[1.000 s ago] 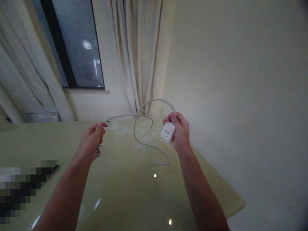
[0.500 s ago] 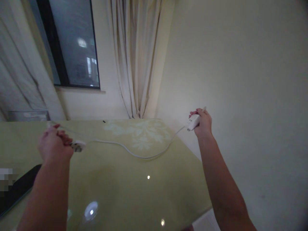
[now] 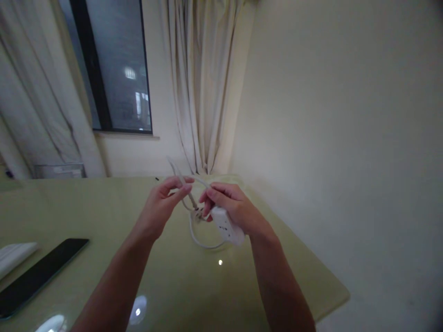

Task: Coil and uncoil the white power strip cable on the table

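Observation:
My two hands are close together above the table, holding a white extension cord. My left hand [image 3: 166, 198] has thumb and fingers closed on a looped length of white cable [image 3: 176, 168], which sticks up past the fingertips. My right hand [image 3: 231, 203] grips a white socket block [image 3: 226, 226] with small dark holes, its fingers also around some cable. Between the hands sits a second, smaller-looking socket block [image 3: 198, 215], partly hidden behind the right fingers. A slack bend of the cord [image 3: 204, 246] droops below it.
The glossy pale green table [image 3: 173, 276] reaches to a wall [image 3: 328, 138] on the right. At left lie a black flat slab [image 3: 41, 276] and a white object [image 3: 15, 256]. Curtains [image 3: 207, 83] and a window [image 3: 119, 69] stand behind, with a clear box [image 3: 59, 170] near the far edge.
Both hands have come from far apart to the middle, left hand moving right and right hand moving left. The cord, stretched between them before, now hangs gathered in loops.

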A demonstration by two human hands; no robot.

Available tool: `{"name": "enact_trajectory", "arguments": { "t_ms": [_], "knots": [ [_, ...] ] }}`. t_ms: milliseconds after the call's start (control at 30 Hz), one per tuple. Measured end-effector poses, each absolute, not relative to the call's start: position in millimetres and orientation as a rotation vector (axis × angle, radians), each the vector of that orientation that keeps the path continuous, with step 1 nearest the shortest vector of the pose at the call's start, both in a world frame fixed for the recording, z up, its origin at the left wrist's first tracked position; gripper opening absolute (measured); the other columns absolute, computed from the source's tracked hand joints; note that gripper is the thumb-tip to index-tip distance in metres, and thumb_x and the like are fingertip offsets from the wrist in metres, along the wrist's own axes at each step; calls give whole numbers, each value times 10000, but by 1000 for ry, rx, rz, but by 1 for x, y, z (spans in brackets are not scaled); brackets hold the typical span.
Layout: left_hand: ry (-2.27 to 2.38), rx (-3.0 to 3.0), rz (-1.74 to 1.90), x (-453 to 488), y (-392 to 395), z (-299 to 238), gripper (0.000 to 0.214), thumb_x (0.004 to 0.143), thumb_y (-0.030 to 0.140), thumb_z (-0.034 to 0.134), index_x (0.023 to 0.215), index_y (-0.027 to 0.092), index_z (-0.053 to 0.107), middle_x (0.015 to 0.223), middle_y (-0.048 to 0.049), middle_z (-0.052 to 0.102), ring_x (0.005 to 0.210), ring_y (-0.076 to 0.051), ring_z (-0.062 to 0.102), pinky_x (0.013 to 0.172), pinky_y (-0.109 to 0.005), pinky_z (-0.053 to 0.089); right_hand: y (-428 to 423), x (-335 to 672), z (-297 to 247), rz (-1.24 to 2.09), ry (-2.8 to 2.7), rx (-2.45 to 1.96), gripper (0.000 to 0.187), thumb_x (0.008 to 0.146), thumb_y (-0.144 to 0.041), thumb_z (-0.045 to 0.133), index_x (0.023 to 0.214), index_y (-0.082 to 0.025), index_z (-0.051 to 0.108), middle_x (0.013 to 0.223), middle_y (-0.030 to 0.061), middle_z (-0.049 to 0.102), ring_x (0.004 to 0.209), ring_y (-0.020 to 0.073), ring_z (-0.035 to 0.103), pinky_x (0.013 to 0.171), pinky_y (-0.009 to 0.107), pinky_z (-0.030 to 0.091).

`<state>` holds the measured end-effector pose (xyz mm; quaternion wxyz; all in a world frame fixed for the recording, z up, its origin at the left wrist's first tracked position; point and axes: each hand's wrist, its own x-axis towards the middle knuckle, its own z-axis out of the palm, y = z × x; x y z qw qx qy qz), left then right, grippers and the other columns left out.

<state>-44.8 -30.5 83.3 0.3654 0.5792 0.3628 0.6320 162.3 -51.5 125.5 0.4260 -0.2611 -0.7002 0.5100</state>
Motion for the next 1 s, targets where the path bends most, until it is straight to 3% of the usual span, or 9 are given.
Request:
{"name": "enact_trajectory", "arguments": {
  "t_ms": [100, 233, 333, 433, 600, 767, 900, 1000],
  "knots": [
    [1045, 1528, 1811, -44, -27, 81, 299, 755, 439, 880, 714, 190, 719, 950, -50, 710, 910, -204, 666, 779, -289, 552, -52, 147, 115, 1344, -1757, -574, 344, 1015, -499, 618, 928, -182, 720, 752, 32, 730, 650, 141, 661, 627, 251, 515],
    [1094, 1344, 1849, -44, -19, 74, 330, 733, 459, 906, 757, 171, 745, 717, -9, 671, 676, -138, 588, 642, -244, 490, -47, 138, 107, 1242, -1881, -573, 315, 1045, -459, 601, 952, -186, 728, 842, 36, 750, 729, 143, 654, 677, 253, 484],
    [940, 1085, 1793, -42, -18, 73, 422, 719, 507, 916, 896, 148, 784, 779, -43, 735, 733, -161, 656, 674, -256, 533, -40, 133, 103, 1131, -1976, -632, 276, 1047, -400, 620, 899, -184, 709, 820, 11, 717, 733, 134, 623, 690, 249, 449],
    [879, 909, 1704, -39, -23, 80, 485, 683, 530, 931, 912, 132, 776, 831, -72, 767, 759, -183, 706, 661, -262, 568, -34, 125, 96, 900, -2114, -731, 214, 1024, -324, 673, 866, -180, 689, 784, -9, 689, 716, 125, 600, 690, 252, 406],
    [983, 911, 1698, -34, -31, 88, 433, 573, 289, 990, 905, 137, 757, 810, -45, 775, 711, -136, 710, 603, -178, 549, -31, 114, 86, 629, -2296, -801, 186, 1024, -305, 696, 887, -181, 718, 916, 38, 770, 847, 166, 689, 744, 274, 419],
    [1002, 856, 1818, -33, -31, 86, 381, 594, 254, 947, 906, 146, 757, 811, -34, 773, 694, -130, 719, 579, -169, 574, -34, 117, 91, 339, -2113, -1012, 163, 1038, -367, 676, 1006, -219, 736, 958, 32, 770, 826, 182, 681, 720, 303, 445],
    [995, 929, 1790, -32, -35, 87, 386, 625, 293, 955, 924, 150, 755, 800, -5, 742, 496, -56, 568, 392, -129, 421, -25, 124, 92, -38, -1927, -1098, 237, 1016, -341, 722, 1215, -215, 700, 1198, 93, 716, 1070, 234, 651, 837, 344, 505],
    [906, 969, 1744, -32, -38, 90, 339, 663, 267, 943, 899, 178, 717, 642, 66, 606, 418, -32, 424, 327, -115, 279, -12, 129, 87, -230, -2055, -1005, 116, 1035, -299, 697, 1096, -220, 757, 1127, 79, 700, 1072, 228, 623, 892, 359, 494]
  ]
}}
